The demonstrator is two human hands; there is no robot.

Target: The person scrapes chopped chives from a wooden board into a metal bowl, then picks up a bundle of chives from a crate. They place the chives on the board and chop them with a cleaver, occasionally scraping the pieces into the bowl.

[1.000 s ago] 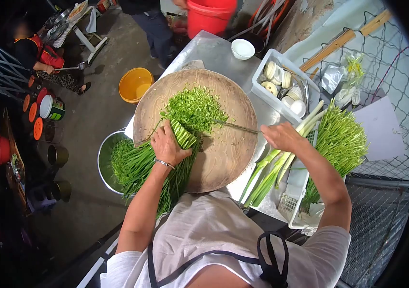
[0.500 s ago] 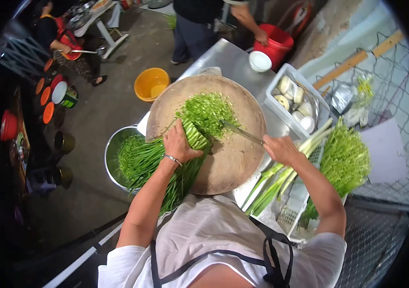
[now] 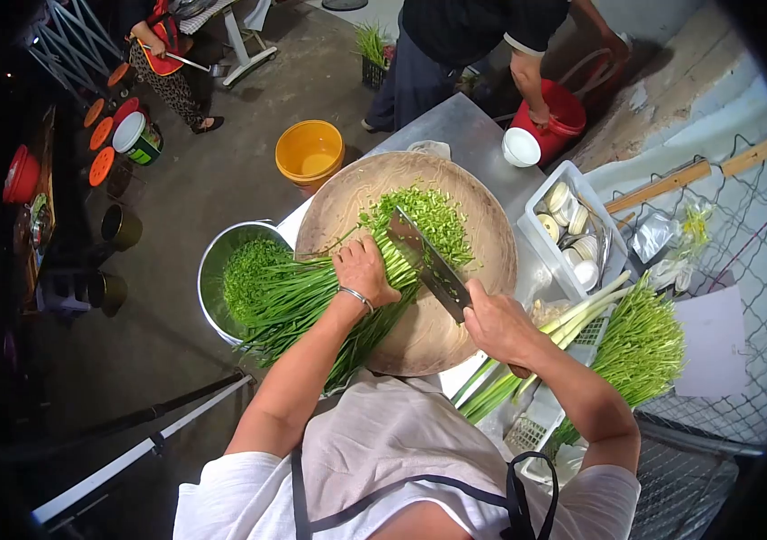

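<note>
Curling over the chives (image 3: 311, 310) near the frame's centre, the left hand (image 3: 362, 270) is gripping them with bent fingers just left of the cleaver (image 3: 435, 270), stems trailing lower left; the right hand (image 3: 498, 326) is clenching its handle beside the chopping board (image 3: 334, 202).

The left hand (image 3: 364, 271) presses a bundle of green chives (image 3: 311, 301) on the round wooden chopping board (image 3: 433, 337); the right hand (image 3: 497, 322) grips a cleaver (image 3: 428, 263) at their cut ends.

Round brown wooden board (image 3: 437, 337) on grey metal table (image 3: 469, 135) — round silver metal basin (image 3: 211, 286) left, rectangular white plastic tub (image 3: 542, 245) right.
</note>
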